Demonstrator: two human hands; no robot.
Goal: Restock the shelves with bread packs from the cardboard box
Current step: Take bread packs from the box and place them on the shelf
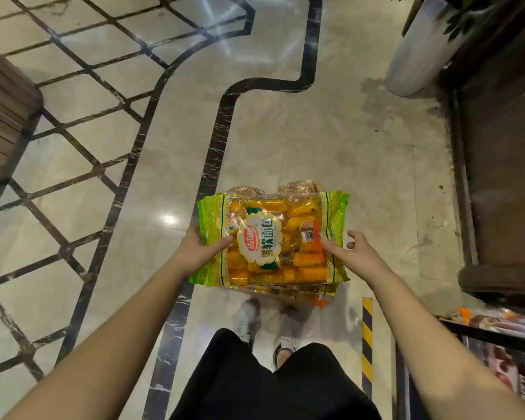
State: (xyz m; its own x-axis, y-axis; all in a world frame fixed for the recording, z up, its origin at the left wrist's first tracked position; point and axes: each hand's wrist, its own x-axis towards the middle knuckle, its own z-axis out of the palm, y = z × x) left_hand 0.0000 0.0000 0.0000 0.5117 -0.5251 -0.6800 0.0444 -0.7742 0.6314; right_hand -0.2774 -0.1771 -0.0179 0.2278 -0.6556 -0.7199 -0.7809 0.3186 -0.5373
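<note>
A stack of bread packs with green edges and orange rolls inside hangs in front of me over the marble floor. The top pack bears a white and red label. My left hand grips the stack's left edge, thumb on top. My right hand holds the right edge with the thumb on top and the index finger lifted off the side. More packs lie under the top one, mostly hidden. No cardboard box is in view.
A shelf with red packaged goods stands at the lower right. A dark wooden cabinet and a white planter are at the right. A wooden bench is at the left. A yellow-black strip marks the floor.
</note>
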